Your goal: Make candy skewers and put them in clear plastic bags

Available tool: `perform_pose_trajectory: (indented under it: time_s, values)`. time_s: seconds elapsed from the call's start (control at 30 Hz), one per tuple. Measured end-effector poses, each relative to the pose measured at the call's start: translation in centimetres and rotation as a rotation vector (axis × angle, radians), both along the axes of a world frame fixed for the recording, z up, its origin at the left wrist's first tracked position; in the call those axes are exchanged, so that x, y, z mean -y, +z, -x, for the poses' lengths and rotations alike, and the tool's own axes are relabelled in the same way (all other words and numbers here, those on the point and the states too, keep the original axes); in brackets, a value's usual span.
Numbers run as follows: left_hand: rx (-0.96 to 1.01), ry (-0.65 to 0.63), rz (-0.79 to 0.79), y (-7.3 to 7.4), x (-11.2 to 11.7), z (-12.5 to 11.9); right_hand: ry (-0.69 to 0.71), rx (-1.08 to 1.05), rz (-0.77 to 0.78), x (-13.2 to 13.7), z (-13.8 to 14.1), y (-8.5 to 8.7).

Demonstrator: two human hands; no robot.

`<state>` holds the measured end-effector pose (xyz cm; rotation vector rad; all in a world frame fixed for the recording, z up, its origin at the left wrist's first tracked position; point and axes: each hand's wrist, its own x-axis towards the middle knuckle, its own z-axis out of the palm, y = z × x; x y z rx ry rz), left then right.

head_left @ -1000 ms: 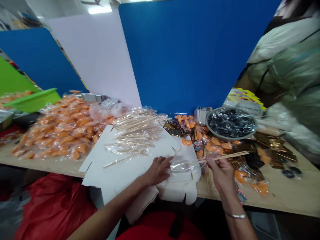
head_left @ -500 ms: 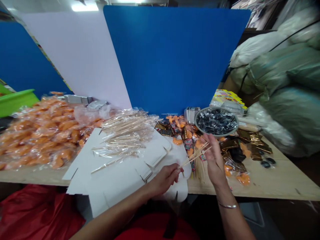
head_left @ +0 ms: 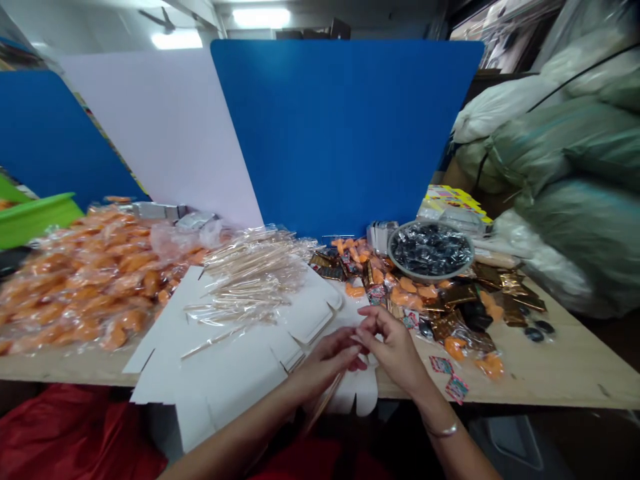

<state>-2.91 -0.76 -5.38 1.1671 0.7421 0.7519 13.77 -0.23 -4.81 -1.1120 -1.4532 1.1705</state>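
Two hands meet above a white card blank (head_left: pixel 220 360).
The left hand (head_left: pixel 327 360) closes around a light, stiff, thin wooden stick (head_left: pixel 324 398), easiest held along its shaft; the right hand's (head_left: pixel 393 347) fingers curl closed, their hold unclear.

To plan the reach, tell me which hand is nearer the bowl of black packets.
Right. Right hand sits below the bowl; left hand sits farther left of it.

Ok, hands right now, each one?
Left hand: closed, holding thin wooden sticks.
Right hand: closed against the other hand; whether it holds anything cannot be told.
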Motion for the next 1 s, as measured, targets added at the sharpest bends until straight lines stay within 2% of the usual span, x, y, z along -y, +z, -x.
perform_pose_trajectory:
  time_s: [0.07,0.1,0.17,0.23,0.33,0.5,0.6,0.67,0.73,0.8,0.83,0.87,0.9,0.93,1.0]
  values:
    - [0.001,0.160,-0.002,0.0,-0.2,-0.3,0.009,0.033,-0.019,0.2,0.6,0.2]
    - [-0.005,0.207,0.017,0.1,-0.2,-0.4,-0.037,0.083,-0.061,0.4,0.8,0.3]
    - [-0.023,0.242,0.074,0.2,-0.3,-0.4,-0.187,0.244,-0.220,0.7,0.9,0.4]
    - [-0.029,0.243,0.119,0.4,-0.3,-0.3,-0.249,0.417,-0.417,0.9,0.6,0.5]
    - [-0.051,0.212,0.085,0.7,-0.2,-0.2,-0.103,0.583,-0.591,0.8,0.1,0.7]
    - [-0.213,0.083,-0.246,1.2,0.0,-0.2,0.024,0.715,-0.596,1.1,0.3,1.0]
    - [-0.415,0.090,-0.426,1.0,0.4,-0.2,0.020,0.857,-0.621,1.6,1.1,0.8]
    - [-0.494,0.099,-0.458,0.6,0.8,-0.2,0.018,0.933,-0.641,1.6,0.7,0.1]
    - [-0.451,0.097,-0.350,0.1,0.9,-0.3,-0.031,0.962,-0.605,0.9,-1.0,-1.2]
    - [-0.343,0.116,-0.184,-0.4,0.8,-0.3,-0.208,0.927,-0.473,-0.2,-3.7,-2.5]
    - [-0.291,0.131,-0.116,-0.6,0.7,-0.3,-0.369,0.870,-0.352,-0.6,-5.1,-3.1]
    - [-0.249,0.142,-0.069,-0.8,0.6,-0.3,-0.465,0.752,-0.255,-0.9,-6.2,-3.5]
    - [-0.219,0.144,-0.042,-0.9,0.5,-0.3,-0.473,0.597,-0.199,-1.0,-6.8,-3.7]
    - [-0.193,0.133,-0.025,-1.1,0.4,-0.4,-0.377,0.444,-0.161,-0.8,-6.9,-3.7]
    - [-0.140,0.072,-0.006,-1.4,0.3,-0.6,-0.079,0.246,-0.109,0.1,-5.7,-3.1]
